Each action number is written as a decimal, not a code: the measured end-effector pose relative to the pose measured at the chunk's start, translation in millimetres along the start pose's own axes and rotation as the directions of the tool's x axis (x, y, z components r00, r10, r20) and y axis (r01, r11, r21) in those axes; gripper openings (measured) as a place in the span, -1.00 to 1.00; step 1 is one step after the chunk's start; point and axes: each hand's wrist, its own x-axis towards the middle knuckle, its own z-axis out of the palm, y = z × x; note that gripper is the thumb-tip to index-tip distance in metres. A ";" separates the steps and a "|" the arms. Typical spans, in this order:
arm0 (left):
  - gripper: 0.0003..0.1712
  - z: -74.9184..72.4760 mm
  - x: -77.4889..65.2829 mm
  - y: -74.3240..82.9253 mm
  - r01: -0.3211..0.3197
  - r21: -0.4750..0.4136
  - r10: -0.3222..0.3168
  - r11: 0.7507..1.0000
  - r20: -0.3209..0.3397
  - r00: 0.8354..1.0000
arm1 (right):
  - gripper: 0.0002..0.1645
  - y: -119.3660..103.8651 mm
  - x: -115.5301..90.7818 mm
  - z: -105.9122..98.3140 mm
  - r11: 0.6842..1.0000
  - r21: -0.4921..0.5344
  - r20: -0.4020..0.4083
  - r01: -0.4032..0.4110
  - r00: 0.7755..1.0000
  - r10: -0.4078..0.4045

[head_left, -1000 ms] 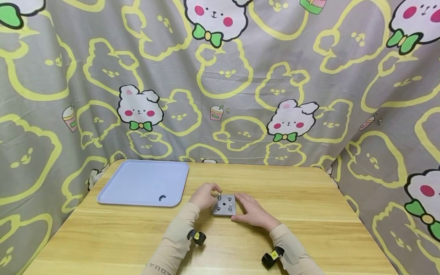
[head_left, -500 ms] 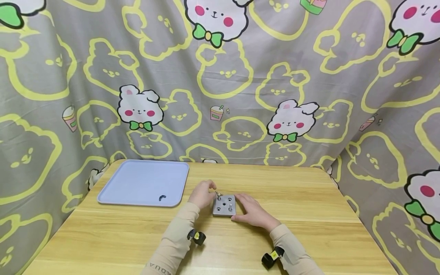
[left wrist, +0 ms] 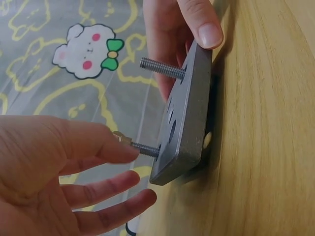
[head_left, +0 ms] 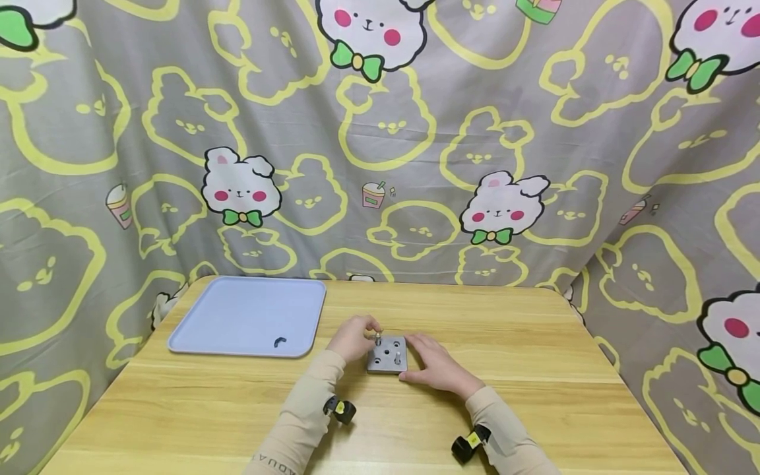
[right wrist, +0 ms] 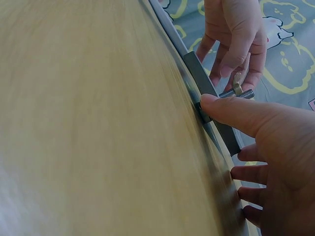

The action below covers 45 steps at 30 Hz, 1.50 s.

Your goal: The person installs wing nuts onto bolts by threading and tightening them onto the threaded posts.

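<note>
A grey square metal plate [head_left: 388,364] with several holes lies on the table in front of me. Two threaded bolts stand up from it at opposite corners: a bare bolt [left wrist: 162,68] near my right hand and another bolt [left wrist: 146,149] at the far left corner. On that second one sits a brass-coloured nut [left wrist: 121,137], seemingly a wing nut, pinched by the thumb and index finger of my left hand [head_left: 351,338]. The other left fingers spread beside it. My right hand [head_left: 438,367] holds the plate by its right side, thumb at the near edge.
A light blue tray [head_left: 249,313] stands at the left back of the wooden table [head_left: 505,330], with a small dark curved piece [head_left: 280,342] in it. A patterned curtain [head_left: 415,152] hangs right behind the table and along both sides.
Half a second ago my left fingers were drawn back a little from the nut; now they are on it again, much as a second ago. Right hand and plate stay in place.
</note>
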 end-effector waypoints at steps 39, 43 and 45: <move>-0.77 1.8 1.6 -0.7 0.022 0.088 -0.019 0.996 -0.042 0.999 | 0.05 -2.1 -1.8 -2.5 1.000 0.005 -0.001 0.008 1.000 -0.008; -0.81 0.9 1.6 -1.3 0.054 0.092 -0.045 0.994 -0.092 0.995 | 0.05 -2.1 -2.2 -2.4 1.000 0.006 -0.003 0.009 1.000 -0.009; -0.86 0.1 1.5 -1.4 0.063 0.098 -0.051 0.993 -0.120 0.991 | 0.05 -2.1 -2.2 -2.3 1.000 0.004 -0.003 0.010 1.000 -0.010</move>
